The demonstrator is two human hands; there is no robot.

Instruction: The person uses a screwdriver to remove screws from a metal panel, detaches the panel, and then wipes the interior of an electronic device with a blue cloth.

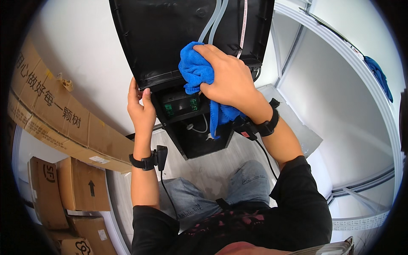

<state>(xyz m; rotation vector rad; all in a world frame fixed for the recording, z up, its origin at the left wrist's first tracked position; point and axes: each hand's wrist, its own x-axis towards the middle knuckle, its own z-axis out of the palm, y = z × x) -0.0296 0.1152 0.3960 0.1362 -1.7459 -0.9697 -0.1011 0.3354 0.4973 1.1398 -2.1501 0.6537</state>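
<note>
In front of me stands a black appliance cabinet (197, 152), open toward me, with its black hinged-looking panel (165, 38) above. Two pale tubes (214, 19) and a thin white printed tube (244, 25) run across the panel's inside. My right hand (231, 80) grips a crumpled blue cloth (195, 66) against the panel's lower part; a corner of it hangs over the opening. At the panel's lower left corner, my left hand (141, 110) holds the edge, thumb on the near side. Inside the cabinet, a dark unit (182, 105) shows green markings above a pale thin hose (207, 123).
A long cardboard box (59, 110) leans along the left, with several smaller cartons (83, 182) below it. A white metal frame (340, 42) curves along the right, a blue cloth (378, 76) hanging from it. A grey sheet (297, 117) lies beside the cabinet.
</note>
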